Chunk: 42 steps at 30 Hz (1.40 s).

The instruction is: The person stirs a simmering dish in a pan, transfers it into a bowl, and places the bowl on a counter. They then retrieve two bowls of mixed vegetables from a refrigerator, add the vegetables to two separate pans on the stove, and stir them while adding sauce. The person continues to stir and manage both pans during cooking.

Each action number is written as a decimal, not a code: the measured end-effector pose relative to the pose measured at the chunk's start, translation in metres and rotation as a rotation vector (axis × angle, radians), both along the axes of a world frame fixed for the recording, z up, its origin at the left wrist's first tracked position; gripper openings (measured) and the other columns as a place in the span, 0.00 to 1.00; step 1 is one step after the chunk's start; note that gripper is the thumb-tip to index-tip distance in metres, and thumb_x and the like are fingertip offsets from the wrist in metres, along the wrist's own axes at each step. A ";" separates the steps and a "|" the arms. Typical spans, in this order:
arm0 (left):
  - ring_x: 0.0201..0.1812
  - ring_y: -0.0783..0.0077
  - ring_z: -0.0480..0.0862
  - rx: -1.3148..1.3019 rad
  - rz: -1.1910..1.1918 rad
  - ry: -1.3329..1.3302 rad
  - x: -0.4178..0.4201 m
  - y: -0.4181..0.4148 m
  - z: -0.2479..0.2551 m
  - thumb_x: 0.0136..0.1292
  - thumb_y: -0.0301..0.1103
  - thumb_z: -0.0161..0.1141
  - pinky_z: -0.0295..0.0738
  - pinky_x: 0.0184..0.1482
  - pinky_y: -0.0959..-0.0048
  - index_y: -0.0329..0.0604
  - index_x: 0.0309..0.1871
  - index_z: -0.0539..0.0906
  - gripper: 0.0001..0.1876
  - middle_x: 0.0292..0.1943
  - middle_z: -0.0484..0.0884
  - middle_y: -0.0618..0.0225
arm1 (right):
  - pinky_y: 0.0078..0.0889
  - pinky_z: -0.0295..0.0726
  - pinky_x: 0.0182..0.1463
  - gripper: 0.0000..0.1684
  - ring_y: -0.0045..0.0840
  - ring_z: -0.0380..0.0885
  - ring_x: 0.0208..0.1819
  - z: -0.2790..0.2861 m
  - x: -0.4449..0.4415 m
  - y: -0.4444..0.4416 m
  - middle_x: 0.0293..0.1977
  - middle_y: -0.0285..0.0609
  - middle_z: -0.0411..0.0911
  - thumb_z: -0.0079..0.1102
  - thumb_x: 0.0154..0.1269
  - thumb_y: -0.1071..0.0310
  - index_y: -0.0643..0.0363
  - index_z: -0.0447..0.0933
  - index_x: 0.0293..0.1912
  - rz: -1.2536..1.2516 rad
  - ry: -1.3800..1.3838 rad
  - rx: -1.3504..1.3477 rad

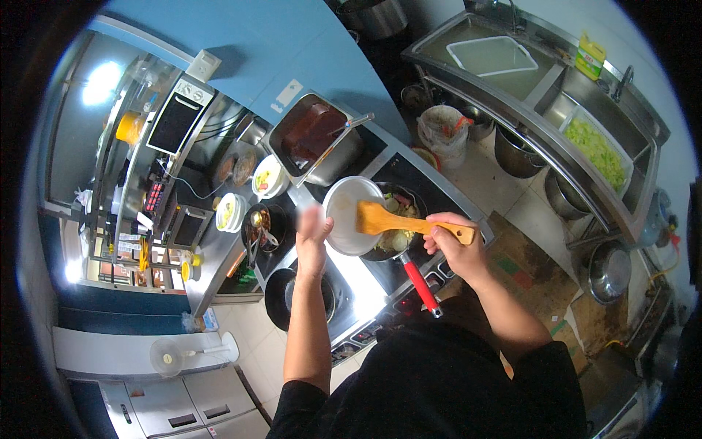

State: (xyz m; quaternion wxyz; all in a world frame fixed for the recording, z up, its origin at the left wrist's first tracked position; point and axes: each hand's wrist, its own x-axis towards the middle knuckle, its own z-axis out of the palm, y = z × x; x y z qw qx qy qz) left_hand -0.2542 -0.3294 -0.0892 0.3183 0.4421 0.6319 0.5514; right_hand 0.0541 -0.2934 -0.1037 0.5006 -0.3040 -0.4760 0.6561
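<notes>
My left hand grips the rim of a white bowl, which is tilted on its side over a frying pan. In my right hand is a wooden spatula, its blade at the mouth of the bowl. Behind them, the frying pan holds vegetables and other food, partly hidden by the bowl and spatula. The pan's red handle points toward me across the front of the cooktop. Whether food is still inside the bowl I cannot tell.
A deep steel container of dark red liquid stands behind the bowl. White bowls of food and a black pan with ladles sit to the left, near another black pan. At right is a steel sink with a basket of chopped greens.
</notes>
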 end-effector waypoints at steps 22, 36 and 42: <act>0.55 0.64 0.72 0.052 -0.146 0.533 0.050 -0.010 0.035 0.60 0.27 0.68 0.68 0.56 0.68 0.37 0.25 0.73 0.14 0.57 0.71 0.60 | 0.22 0.81 0.33 0.11 0.19 0.81 0.27 0.000 0.001 -0.001 0.29 0.43 0.82 0.54 0.66 0.74 0.67 0.79 0.46 -0.075 -0.322 0.124; 0.60 0.51 0.70 0.243 -0.449 0.748 0.054 -0.016 0.048 0.52 0.22 0.69 0.66 0.61 0.59 0.37 0.27 0.73 0.11 0.54 0.73 0.58 | 0.22 0.80 0.26 0.14 0.19 0.80 0.24 -0.014 -0.011 0.009 0.27 0.43 0.80 0.52 0.67 0.69 0.66 0.77 0.48 -0.021 0.045 -0.285; 0.57 0.53 0.73 0.334 -0.264 0.974 0.055 -0.017 0.059 0.52 0.23 0.68 0.70 0.57 0.60 0.37 0.31 0.77 0.09 0.52 0.75 0.58 | 0.20 0.79 0.26 0.10 0.18 0.79 0.24 -0.008 0.015 0.013 0.27 0.41 0.81 0.55 0.66 0.71 0.63 0.79 0.45 -0.110 -0.220 -0.157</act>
